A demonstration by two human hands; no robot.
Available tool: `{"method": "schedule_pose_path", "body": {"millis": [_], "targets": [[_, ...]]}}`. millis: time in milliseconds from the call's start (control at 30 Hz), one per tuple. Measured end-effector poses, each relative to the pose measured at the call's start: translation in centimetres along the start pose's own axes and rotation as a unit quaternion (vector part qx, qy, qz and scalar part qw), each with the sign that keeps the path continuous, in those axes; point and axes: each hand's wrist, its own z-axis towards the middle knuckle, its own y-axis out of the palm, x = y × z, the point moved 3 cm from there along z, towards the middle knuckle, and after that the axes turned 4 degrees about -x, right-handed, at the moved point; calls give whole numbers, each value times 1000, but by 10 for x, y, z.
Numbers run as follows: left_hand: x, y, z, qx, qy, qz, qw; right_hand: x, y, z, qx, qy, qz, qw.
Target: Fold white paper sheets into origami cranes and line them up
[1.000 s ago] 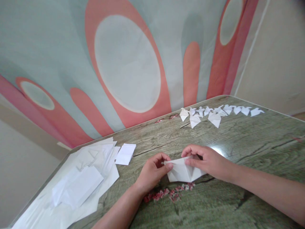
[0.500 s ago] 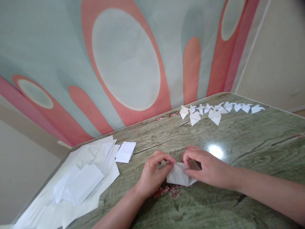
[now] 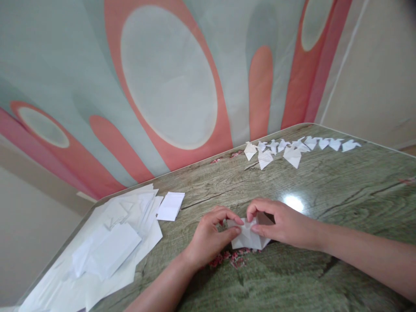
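Note:
A creased sheet of white paper [image 3: 248, 241], partly folded, lies low over the wooden table between my hands. My left hand [image 3: 212, 236] pinches its left part between thumb and index finger. From the other side, my right hand [image 3: 282, 223] has thumb and bent index finger closed on the paper's upper middle, close to the left fingertips. Behind the right fingers a flap of the paper stands up, partly hidden by that hand.
At left lies a spread pile of white paper [image 3: 147, 242], with a folded packet [image 3: 115, 249] on top. A small stack of paper squares [image 3: 170, 206] sits beside it. Several folded paper birds [image 3: 293, 156] line the far right edge. A patterned wall [image 3: 169, 82] rises behind the table [image 3: 208, 186].
My fingertips have come nearer each other on the paper. Its front face now looks more opened and flattened, with folds showing at the middle. The view has shifted slightly.

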Motion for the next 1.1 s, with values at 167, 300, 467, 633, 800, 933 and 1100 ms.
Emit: {"method": "schedule_pose_path", "body": {"millis": [167,300,467,633,800,933,1100], "targets": [[3,-5,-1,10,45,31,998,3,0,0,-8,-13,-18,1000],[5,-10,-2,-2,109,81,991,7,-1,1,-23,-24,-21,999],[-3,-12,-1,0,93,81,992,8,-2,1,-13,-65,-3,998],[-11,-16,2,33,23,61,997,10,-3,2,-16,-62,-18,998],[11,-6,2,-16,95,84,992,8,1,2,-19,-64,-17,998],[14,2,1,-69,90,71,991,5,3,1,-24,-63,-10,998],[3,-4,1,-58,32,53,996,8,4,1,-27,-33,7,999]]}}
